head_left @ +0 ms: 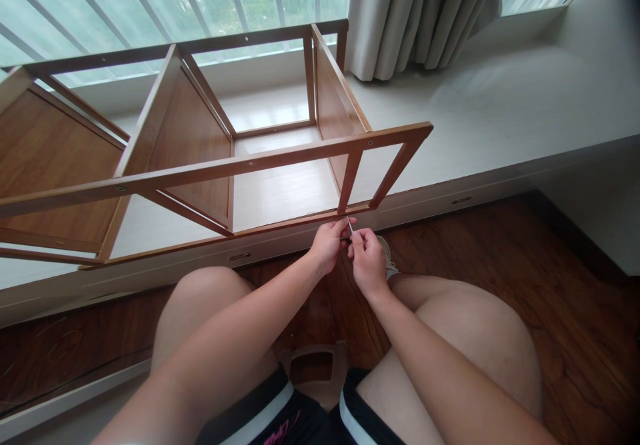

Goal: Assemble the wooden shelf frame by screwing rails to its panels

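Observation:
A brown wooden shelf frame [260, 162] lies on its side across the white window ledge [500, 118], with several open compartments. My left hand [327, 244] and my right hand [367, 258] are closed together just below the frame's lower rail, near its right end. Between their fingertips they pinch a thin metal tool [349, 226], whose tip points up at the rail. I cannot make out which hand bears most of the grip. My bare knees are to either side below.
A grey curtain [420, 12] hangs at the back right by the window. Dark wooden floor [550, 285] spreads to the right. I sit on a small wooden stool [315, 365]. A shoe [387, 262] shows behind my right hand.

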A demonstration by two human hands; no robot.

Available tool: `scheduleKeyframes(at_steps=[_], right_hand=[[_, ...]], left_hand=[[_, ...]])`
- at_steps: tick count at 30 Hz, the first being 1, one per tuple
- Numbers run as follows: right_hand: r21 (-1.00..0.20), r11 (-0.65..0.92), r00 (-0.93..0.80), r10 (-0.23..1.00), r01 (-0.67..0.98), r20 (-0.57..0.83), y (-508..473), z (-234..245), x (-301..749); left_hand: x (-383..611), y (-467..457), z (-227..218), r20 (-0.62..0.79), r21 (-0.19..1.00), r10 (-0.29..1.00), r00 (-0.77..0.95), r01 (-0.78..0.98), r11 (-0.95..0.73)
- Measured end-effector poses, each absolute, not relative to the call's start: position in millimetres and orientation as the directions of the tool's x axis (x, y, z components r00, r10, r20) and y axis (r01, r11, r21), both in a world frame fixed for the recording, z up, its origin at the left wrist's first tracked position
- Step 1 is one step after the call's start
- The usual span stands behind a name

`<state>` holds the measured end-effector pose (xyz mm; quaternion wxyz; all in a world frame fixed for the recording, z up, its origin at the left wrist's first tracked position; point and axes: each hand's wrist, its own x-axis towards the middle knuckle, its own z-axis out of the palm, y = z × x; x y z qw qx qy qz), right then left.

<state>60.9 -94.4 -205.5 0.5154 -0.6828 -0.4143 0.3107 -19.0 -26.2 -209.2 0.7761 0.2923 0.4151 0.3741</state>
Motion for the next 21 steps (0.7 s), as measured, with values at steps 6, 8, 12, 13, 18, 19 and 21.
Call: scheduleKeyframes(at_steps=[6,8,12,13,18,19,21], right_hand=[[-0.924,-0.150,0.463,0.886,0.352,0.033,-95.4,-202.4,60.9],[-0.900,-0.154,0.459,0.887,0.408,0.056,-95.9,-201.8,61.5],[-0.808,-0.176,0.446,0.887,0.562,0.117,-97.9,-200.2,63.6],[-0.778,-0.184,0.439,0.889,0.600,0.128,-98.5,-199.6,64.3],[-0.679,-0.186,0.397,0.902,0.710,0.169,-99.8,-196.3,66.0],[-0.690,-0.175,0.393,0.903,0.702,0.171,-99.5,-195.9,65.9],[-0.758,-0.143,0.395,0.904,0.636,0.161,-98.0,-196.4,65.0]], left_hand=[[-19.6,-25.1,-209.3,-0.431,0.762,0.818,0.381,-0.332,0.556],[-19.7,-24.7,-209.0,-0.439,0.758,0.818,0.372,-0.335,0.560],[-19.9,-24.4,-208.9,-0.454,0.758,0.814,0.363,-0.323,0.567],[-20.0,-24.4,-209.1,-0.455,0.758,0.813,0.363,-0.322,0.567],[-20.3,-25.0,-210.7,-0.462,0.751,0.813,0.355,-0.331,0.571],[-20.4,-25.1,-210.9,-0.465,0.749,0.812,0.354,-0.332,0.574],[-20.5,-25.0,-210.9,-0.468,0.748,0.811,0.350,-0.332,0.575]])
